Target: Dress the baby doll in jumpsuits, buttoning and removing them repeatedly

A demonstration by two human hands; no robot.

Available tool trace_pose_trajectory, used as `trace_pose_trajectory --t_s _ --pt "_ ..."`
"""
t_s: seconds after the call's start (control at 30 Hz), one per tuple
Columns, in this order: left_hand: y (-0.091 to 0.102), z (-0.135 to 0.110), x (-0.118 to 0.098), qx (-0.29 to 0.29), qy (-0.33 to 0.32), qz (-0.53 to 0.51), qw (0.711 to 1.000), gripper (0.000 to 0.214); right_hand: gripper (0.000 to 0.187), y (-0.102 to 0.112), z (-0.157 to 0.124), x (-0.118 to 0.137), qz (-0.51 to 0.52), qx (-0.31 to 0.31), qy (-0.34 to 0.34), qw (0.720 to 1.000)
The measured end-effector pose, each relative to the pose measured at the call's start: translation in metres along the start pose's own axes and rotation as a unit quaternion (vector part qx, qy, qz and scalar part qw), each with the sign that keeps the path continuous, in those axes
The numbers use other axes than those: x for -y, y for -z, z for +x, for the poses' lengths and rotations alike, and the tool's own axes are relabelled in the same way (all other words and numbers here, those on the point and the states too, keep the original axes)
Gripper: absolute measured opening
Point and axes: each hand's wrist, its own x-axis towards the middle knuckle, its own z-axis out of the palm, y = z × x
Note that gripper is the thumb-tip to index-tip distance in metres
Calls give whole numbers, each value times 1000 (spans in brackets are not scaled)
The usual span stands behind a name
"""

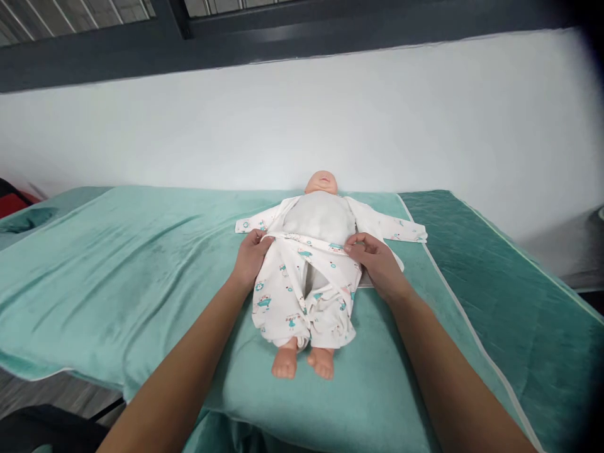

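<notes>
A baby doll lies on its back, its bare feet toward me. It wears a white printed top, spread open at the front with both sleeves stretched sideways, and a pale cloth torso shows between the sides. White printed baby pants cover its legs, with a gap at the crotch. At the left end of the waistband my left hand is closed, pinching the fabric. My right hand grips the waistband's right side between thumb and fingers.
Under the doll is a light green velvet sheet over a bed or table. A darker green cover lies along the right. Behind stands a white wall. A black object is at the lower left, by the wooden floor.
</notes>
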Motion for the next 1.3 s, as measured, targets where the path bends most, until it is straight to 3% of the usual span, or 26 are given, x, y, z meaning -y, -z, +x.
trace_pose_trajectory --t_s 0.13,0.27,0.4,0.7,0.8,0.9,0.97,1.03,1.13,1.3 --pt "-2 -5 6 52 17 -12 998 24 29 -2 5 -8 29 -47 27 998" --pt "-2 -9 2 105 35 -53 992 26 28 -7 7 -14 11 -134 59 989" --pt "1 -12 1 113 31 -87 989 27 30 -8 8 -17 2 -190 70 979" --pt "1 -2 1 140 44 -175 974 26 23 -6 11 -14 -56 -134 60 988" --pt "6 18 -20 245 15 -55 968 25 21 -4 11 -11 -67 -108 63 990" --pt "12 40 -46 404 -15 103 909 21 20 0 13 -10 -60 -58 69 994" --pt "12 50 -55 440 -43 134 887 21 22 4 14 -11 -48 -11 65 997" --pt "8 52 -50 399 -80 111 907 21 25 7 15 -13 -41 24 53 997" --pt "-3 46 -29 265 -146 79 950 22 25 11 17 -18 -71 22 60 995" --pt "-16 36 -8 90 -244 151 954 20 22 4 16 -20 -151 -47 142 977"
